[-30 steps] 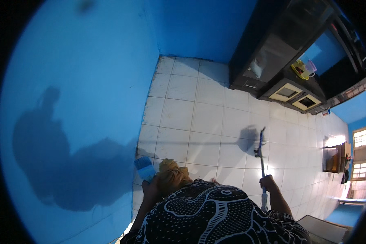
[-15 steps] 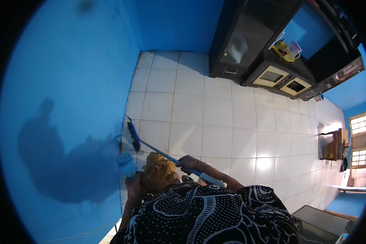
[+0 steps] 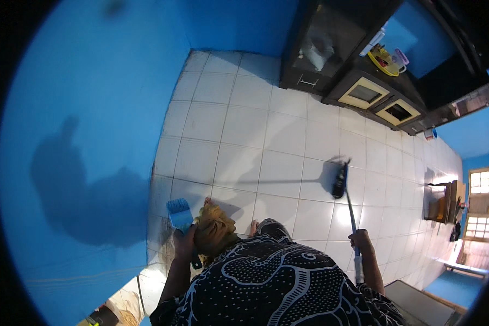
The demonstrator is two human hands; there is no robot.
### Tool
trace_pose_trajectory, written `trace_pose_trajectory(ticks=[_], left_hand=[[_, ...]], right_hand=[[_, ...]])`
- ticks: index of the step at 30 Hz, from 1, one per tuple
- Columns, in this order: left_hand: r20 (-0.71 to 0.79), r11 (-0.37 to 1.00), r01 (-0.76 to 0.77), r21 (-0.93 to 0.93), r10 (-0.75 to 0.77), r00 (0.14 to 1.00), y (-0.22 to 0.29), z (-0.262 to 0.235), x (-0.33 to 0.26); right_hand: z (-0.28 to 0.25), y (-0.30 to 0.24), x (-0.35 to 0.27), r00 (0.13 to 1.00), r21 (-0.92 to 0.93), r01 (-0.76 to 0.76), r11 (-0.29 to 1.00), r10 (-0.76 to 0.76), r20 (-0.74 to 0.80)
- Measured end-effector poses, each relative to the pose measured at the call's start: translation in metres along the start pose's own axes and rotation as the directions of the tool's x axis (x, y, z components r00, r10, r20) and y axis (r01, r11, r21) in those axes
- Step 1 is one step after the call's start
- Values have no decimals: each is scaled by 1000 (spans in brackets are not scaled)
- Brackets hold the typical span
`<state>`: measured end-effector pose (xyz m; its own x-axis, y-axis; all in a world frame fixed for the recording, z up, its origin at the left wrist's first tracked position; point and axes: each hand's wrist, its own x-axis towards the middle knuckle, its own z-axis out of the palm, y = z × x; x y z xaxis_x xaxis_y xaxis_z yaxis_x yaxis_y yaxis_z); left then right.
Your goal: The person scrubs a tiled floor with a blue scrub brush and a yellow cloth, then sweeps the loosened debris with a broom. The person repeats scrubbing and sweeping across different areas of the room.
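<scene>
Landmark: the smooth bright-blue painted wall [image 3: 92, 81]; I place everything else by it.
Broom's place: the slim blue-grey long-handled broom [image 3: 352, 217] is well apart from the wall, to its right, over the glossy white tiled floor [image 3: 242, 119]. I cannot tell whether its dark bristled head touches the tiles.
My right hand: [image 3: 362, 242] fingers curled round the broom's pole just above the pale grip sleeve [image 3: 358, 266], well away from the wall.
Brush's place: the wide, flat, light-blue hand brush with darker blue bristles [image 3: 180, 213] is near the wall, just to its right, bristles pointing away from me.
My left hand: [image 3: 185, 243] closed about the brush's handle, whose dark end pokes out below my fist, on the wall side of me.
Mustard cloth: the crumpled mustard-yellow soft cloth [image 3: 214, 231] lies farther from the wall than my left hand, right beside it; I cannot tell whether any of my fingers grip it.
Broom's feel: I judge it light and stiff along the pole, the weight toward the head, so a hold lower down the pole should steady it; the sleeve probably slips less than the bare pole.
Brush's feel: likely light, with a rigid body and springy bristles; best held by the handle, bristles free.
Cloth's feel: limp, I expect, and not fragile; a bunched handful would do.
</scene>
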<state>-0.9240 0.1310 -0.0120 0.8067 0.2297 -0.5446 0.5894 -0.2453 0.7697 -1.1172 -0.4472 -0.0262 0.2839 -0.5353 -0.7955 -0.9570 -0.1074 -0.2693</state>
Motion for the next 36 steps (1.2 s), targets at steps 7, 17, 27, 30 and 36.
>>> trace_pose_trajectory(ticks=[7, 17, 27, 30, 36], left_hand=[[-12, 983, 171, 70, -170, 985, -9, -2, -42], [4, 970, 230, 74, -231, 973, -87, -32, -65], [-64, 941, 293, 171, -286, 956, -136, -142, -116], [-87, 958, 264, 109, -255, 963, -157, -167, -117], [-106, 965, 254, 64, -246, 963, -213, -203, -126]], right_hand=[[42, -62, -89, 943, 9, 139, 990, -135, 304], [335, -137, -36, 223, -35, 911, 411, -419, 880], [143, -34, -132, 753, 25, 95, 995, -88, 652], [94, 16, -133, 919, -53, -42, 998, 59, 389], [121, 64, -122, 985, -141, 109, 984, -88, 149]])
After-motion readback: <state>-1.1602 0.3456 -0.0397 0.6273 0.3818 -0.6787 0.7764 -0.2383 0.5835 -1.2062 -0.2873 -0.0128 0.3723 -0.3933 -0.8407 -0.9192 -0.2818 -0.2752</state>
